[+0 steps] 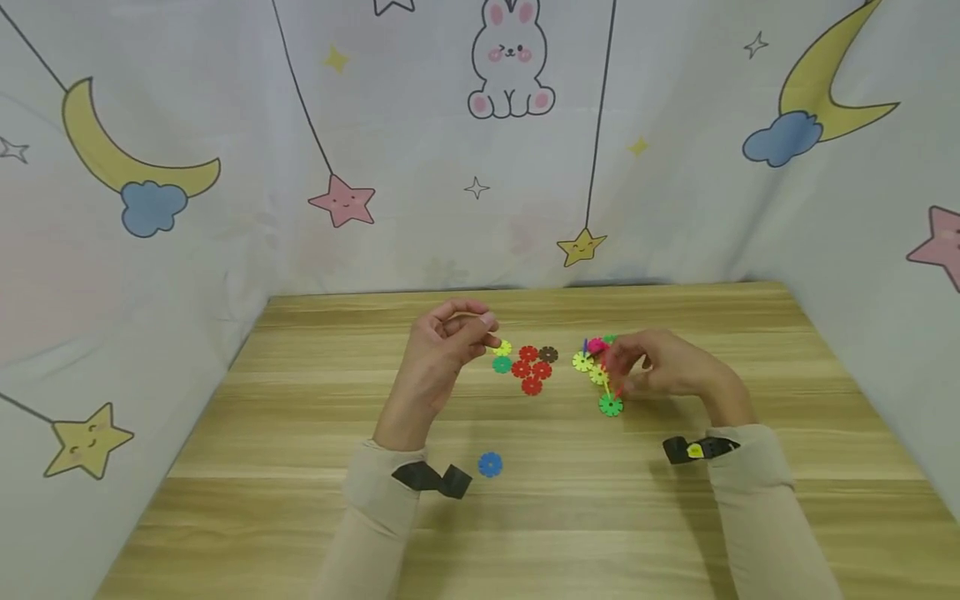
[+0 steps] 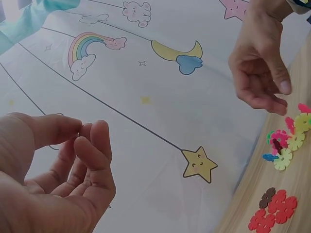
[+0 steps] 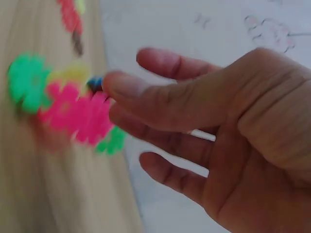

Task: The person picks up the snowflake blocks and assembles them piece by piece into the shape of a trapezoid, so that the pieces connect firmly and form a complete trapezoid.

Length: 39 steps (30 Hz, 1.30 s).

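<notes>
My left hand [image 1: 448, 354] is raised over the left part of the table, fingers loosely bent. In the left wrist view its thumb and a fingertip meet, and nothing shows between them. My right hand [image 1: 667, 367] hangs just above a joined group of snowflake building discs, its fingers bent and apart from them in the left wrist view. In this group are a green disc [image 1: 611, 405], yellow discs [image 1: 582, 362] and pink discs [image 3: 90, 119]. In the head view the right hand hides part of the group.
Several loose red discs [image 1: 532, 386] lie mid-table beside a brown disc [image 1: 548, 355]. A teal disc [image 1: 502, 364] and a yellow-green disc [image 1: 505, 348] are left of them. Nearer me is a blue disc [image 1: 491, 464]. A patterned curtain [image 1: 420, 150] borders the wooden table [image 1: 300, 500].
</notes>
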Each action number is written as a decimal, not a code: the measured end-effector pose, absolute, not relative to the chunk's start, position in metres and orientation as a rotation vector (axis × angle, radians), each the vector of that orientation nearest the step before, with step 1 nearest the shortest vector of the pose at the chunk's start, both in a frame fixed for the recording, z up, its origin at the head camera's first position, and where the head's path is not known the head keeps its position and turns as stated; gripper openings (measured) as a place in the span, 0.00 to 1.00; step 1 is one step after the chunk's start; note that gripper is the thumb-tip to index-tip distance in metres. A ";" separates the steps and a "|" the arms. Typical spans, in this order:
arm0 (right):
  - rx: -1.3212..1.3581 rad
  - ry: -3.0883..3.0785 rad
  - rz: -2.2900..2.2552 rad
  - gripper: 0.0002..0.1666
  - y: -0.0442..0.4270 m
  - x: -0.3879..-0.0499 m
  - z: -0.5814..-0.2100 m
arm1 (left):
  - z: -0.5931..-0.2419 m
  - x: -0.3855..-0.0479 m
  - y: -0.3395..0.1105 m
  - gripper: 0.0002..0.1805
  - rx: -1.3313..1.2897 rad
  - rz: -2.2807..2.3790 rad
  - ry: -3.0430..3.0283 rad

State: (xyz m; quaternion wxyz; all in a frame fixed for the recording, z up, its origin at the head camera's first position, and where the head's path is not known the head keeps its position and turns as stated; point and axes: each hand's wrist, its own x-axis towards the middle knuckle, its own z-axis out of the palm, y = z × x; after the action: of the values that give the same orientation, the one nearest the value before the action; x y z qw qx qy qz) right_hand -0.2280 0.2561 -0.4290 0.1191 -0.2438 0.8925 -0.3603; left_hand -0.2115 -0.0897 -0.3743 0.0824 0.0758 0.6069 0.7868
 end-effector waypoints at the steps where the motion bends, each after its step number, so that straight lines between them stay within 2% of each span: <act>1: -0.722 2.644 -1.061 0.15 0.254 -0.227 -0.426 | -0.374 -0.212 -0.090 0.05 0.239 2.345 1.821; 5: -0.696 2.747 -1.230 0.10 0.241 -0.226 -0.420 | -0.382 -0.215 -0.096 0.08 0.362 2.163 1.998; 10: -0.594 2.628 -1.647 0.14 0.219 -0.235 -0.436 | -0.408 -0.219 -0.112 0.12 0.655 1.603 2.302; 14: -0.506 2.474 -1.824 0.15 0.188 -0.239 -0.455 | -0.433 -0.222 -0.123 0.13 0.883 1.245 2.286; 20: -0.374 2.426 -1.815 0.17 0.149 -0.236 -0.489 | -0.467 -0.218 -0.125 0.20 0.969 1.028 2.101; 25: -0.352 2.547 -1.727 0.16 0.139 -0.233 -0.506 | -0.472 -0.214 -0.122 0.19 0.968 0.936 2.181; 31: -0.446 2.725 -1.562 0.17 0.136 -0.232 -0.509 | -0.470 -0.217 -0.118 0.13 1.048 0.885 2.278; 39: -0.542 2.822 -1.388 0.21 0.135 -0.230 -0.505 | -0.473 -0.223 -0.116 0.13 1.046 0.942 2.311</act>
State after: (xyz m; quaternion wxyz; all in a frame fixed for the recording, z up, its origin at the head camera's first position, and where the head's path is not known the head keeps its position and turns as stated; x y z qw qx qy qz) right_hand -0.2302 0.1354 -0.5051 -0.0248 -0.1699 0.8840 -0.4349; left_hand -0.2230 -0.1159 -0.4729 0.2160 0.3775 0.8338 0.3400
